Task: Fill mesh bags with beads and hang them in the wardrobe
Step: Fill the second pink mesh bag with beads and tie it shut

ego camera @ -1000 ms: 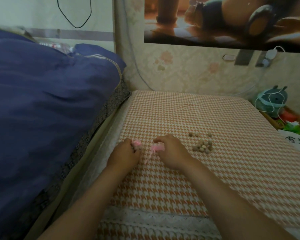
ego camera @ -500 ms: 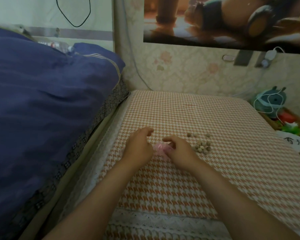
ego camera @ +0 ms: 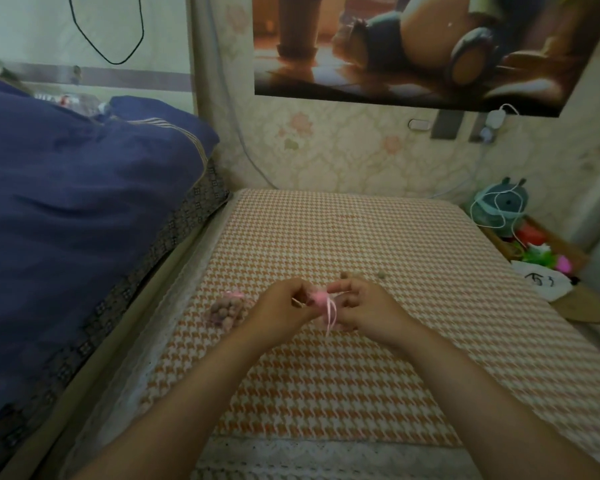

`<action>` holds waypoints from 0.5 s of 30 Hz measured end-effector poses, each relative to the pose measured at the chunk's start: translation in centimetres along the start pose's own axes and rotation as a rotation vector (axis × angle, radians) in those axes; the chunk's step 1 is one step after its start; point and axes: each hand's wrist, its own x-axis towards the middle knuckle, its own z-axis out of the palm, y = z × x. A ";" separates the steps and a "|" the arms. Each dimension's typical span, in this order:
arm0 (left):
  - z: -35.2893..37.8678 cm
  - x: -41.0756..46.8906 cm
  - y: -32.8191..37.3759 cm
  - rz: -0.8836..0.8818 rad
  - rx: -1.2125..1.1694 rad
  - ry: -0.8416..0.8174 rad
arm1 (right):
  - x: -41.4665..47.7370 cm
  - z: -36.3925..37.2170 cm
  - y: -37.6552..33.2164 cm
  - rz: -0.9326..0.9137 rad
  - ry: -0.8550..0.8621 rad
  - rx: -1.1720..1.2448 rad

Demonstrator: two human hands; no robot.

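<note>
Navy blue fabric, one big duvet, fills the left side of your view and slopes down to the edge of the worktop. The worktop itself is covered by a single orange-and-white houndstooth cloth with a lace hem at the near edge. One poster hangs on the patterned wall beyond it. Your two bare forearms reach in from the bottom and meet near the middle of the cloth. One teal plush toy sits past the far right corner with a white cable looped over it. There are two pink mesh bags. The first, the filled bag, lies on the cloth just to the left of your left wrist, packed with brownish beads and touched by neither hand. The second, the held bag, is between your hands. Your left grip has its fingers curled and pinches the bag's left side. Your right grip pinches the top from the right with thumb and forefinger. Thin pink ribbon ends hang down from the bag; whether its base touches the cloth cannot be told. Two loose beads show on the cloth just beyond your right grip, and any others are hidden behind it.
</note>
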 end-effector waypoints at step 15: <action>0.8 0.3 -0.9 0.118 0.428 -0.131 | 0.4 -1.1 0.2 0.009 0.049 -0.289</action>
